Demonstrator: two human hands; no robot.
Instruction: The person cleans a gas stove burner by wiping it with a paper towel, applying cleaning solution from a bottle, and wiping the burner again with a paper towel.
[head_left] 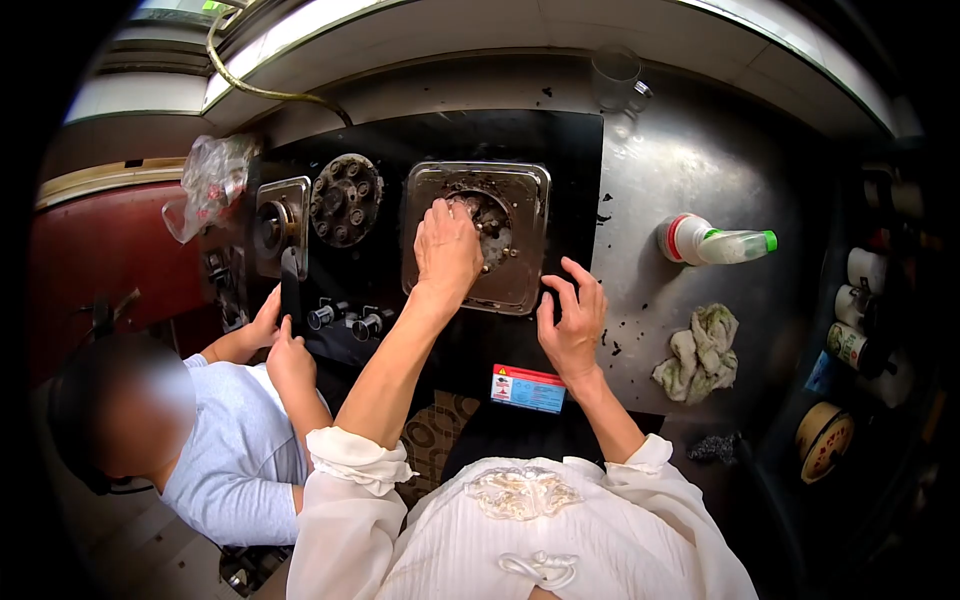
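Note:
My left hand reaches into the round opening of a gas burner, fingers curled together. Their tips are hidden, so I cannot make out what they grip. Around the opening lies a square metal drip tray, brown with grime. My right hand hovers or rests at the stove's right edge, just beside the tray's corner, fingers apart and holding nothing. Left of the tray, a dirty round burner head lies on the black stovetop.
On the steel counter at right are a white bottle with green cap, a stained rag, a glass mug and dark crumbs. At left, another person holds a dark flat object near a second burner.

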